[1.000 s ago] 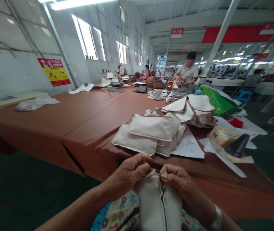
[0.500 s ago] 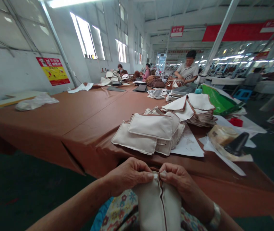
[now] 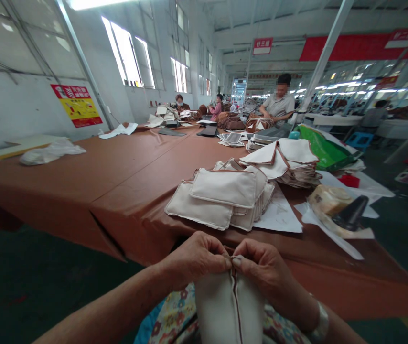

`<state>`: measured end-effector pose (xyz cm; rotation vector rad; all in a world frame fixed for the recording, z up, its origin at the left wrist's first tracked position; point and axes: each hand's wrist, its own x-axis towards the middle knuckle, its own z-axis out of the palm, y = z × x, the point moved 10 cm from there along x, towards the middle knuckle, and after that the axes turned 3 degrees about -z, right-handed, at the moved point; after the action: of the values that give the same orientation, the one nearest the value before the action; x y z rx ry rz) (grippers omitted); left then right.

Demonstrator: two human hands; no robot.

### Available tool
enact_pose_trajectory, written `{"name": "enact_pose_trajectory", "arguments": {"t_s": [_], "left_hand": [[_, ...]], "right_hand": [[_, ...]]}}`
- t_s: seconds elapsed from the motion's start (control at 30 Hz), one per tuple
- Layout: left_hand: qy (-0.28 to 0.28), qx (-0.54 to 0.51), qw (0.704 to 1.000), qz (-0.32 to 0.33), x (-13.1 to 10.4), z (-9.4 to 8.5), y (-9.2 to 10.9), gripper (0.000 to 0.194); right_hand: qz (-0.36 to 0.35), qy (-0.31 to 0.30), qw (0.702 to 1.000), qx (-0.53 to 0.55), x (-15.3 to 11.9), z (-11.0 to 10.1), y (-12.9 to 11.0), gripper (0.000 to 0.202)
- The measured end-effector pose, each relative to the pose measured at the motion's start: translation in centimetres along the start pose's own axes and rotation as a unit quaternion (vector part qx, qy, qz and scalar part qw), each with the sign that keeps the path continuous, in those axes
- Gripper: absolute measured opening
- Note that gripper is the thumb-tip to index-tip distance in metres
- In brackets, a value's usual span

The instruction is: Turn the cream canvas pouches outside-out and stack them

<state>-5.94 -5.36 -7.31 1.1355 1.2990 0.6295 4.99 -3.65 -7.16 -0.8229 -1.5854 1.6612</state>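
Observation:
A cream fabric panel point(image 3: 214, 306), with a brown-edged seam running down its middle, hangs over my lap at the table's front edge. My left hand point(image 3: 204, 258) pinches its top end just left of the seam. Opposite it, my right hand point(image 3: 257, 263) pinches the same end, and the two thumbs nearly meet at the seam. Fingers hide the very top of the panel. Just beyond my hands lies a pile of similar cream panels point(image 3: 223, 188) on the brown-covered table point(image 3: 118, 177).
Behind the near pile is a second stack of panels point(image 3: 299, 177). To the right sit a black cone-shaped object point(image 3: 350, 215) and a yellowish block point(image 3: 329, 200) on white sheets. A green bag point(image 3: 327, 150) lies farther back. A person point(image 3: 279, 102) works across the table.
My hands have drawn closer together at the top of the panel. The panel and its seam have shifted slightly left.

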Motion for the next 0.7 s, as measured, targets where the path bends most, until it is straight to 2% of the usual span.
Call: {"name": "enact_pose_trajectory", "arguments": {"t_s": [0.17,0.27,0.37,0.5,0.6,0.7], "left_hand": [[-0.004,0.043,0.999,0.004,0.2,0.0,-0.2,0.031],[-0.009,0.055,0.998,0.015,0.1,0.3,-0.1,0.019],[0.002,0.046,0.999,0.019,-0.3,0.5,0.1,0.013],[0.004,-0.023,1.000,0.000,-1.1,0.8,0.1,0.012],[-0.022,-0.118,0.992,-0.046,-1.6,1.4,-0.6,0.017],[-0.051,-0.184,0.980,-0.057,-1.9,1.9,-0.6,0.027]], "right_hand": [[-0.045,0.030,0.994,-0.099,-0.4,-0.4,-1.4,0.012],[-0.128,0.012,0.983,-0.131,-1.0,0.2,-2.9,0.009],[-0.220,-0.028,0.956,-0.194,-1.9,1.0,-4.6,0.013],[-0.288,-0.063,0.922,-0.252,-2.7,1.9,-6.1,0.016],[-0.316,-0.061,0.912,-0.256,-3.1,2.1,-6.8,0.017],[-0.338,-0.060,0.902,-0.263,-3.6,2.2,-6.9,0.019]]}}
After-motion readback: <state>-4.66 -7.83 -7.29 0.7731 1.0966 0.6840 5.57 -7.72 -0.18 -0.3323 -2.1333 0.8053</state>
